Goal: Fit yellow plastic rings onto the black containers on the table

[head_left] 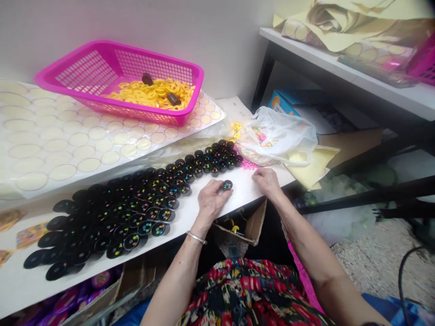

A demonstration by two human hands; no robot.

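Observation:
My left hand (211,199) rests on the white table (217,206) with its fingers curled round a small black round cap (227,184) with coloured dots inside. My right hand (267,179) lies on the table to the right, fingers bent down near a pink mesh piece (250,165); what it holds, if anything, is hidden. Several rows of the same black caps (142,203) stretch from lower left to upper right across the table, just left of my left hand.
A pink plastic basket (102,59) with yellow rings stands at the back on sheets of round stickers (50,140). A clear plastic bag (278,136) lies at the table's right end. An open cardboard box (253,226) sits below the edge. A shelf (340,63) with yellow paper stands right.

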